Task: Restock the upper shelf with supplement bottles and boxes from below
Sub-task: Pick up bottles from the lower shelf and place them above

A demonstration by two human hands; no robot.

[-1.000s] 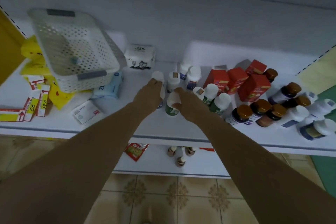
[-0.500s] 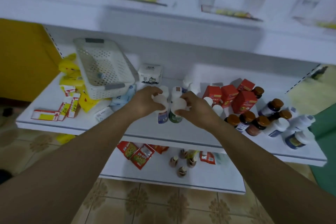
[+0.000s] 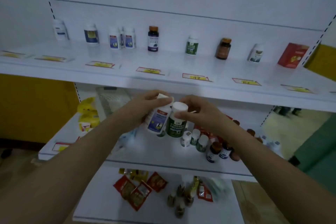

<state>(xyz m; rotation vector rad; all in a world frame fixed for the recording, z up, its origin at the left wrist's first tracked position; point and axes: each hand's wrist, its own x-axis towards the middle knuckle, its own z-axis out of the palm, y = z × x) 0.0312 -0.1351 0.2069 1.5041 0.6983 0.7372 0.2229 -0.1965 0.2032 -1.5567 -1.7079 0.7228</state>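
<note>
My left hand (image 3: 143, 107) grips a white bottle with a blue label (image 3: 158, 121) near its cap. My right hand (image 3: 196, 112) holds a white-capped bottle with a green label (image 3: 176, 123) by the cap. Both bottles hang side by side, just below the front edge of the upper shelf (image 3: 163, 80). That shelf carries a spaced row of bottles, among them a matching green-label bottle (image 3: 192, 45) and a blue-label pair (image 3: 122, 39), with a red box (image 3: 292, 55) at its right end. More bottles (image 3: 201, 142) stand on the middle shelf (image 3: 160, 152) below my hands.
Yellow price tags (image 3: 196, 77) line the upper shelf's front. A white perforated basket (image 3: 111, 100) and yellow packets (image 3: 87, 114) sit on the middle shelf's left. Red sachets (image 3: 134, 189) and small bottles lie on the bottom shelf. A yellow wall stands left.
Both hands took a bottle each from the middle shelf and lifted them up toward the upper shelf's edge. My view tilted upward, bringing the upper shelf into sight.
</note>
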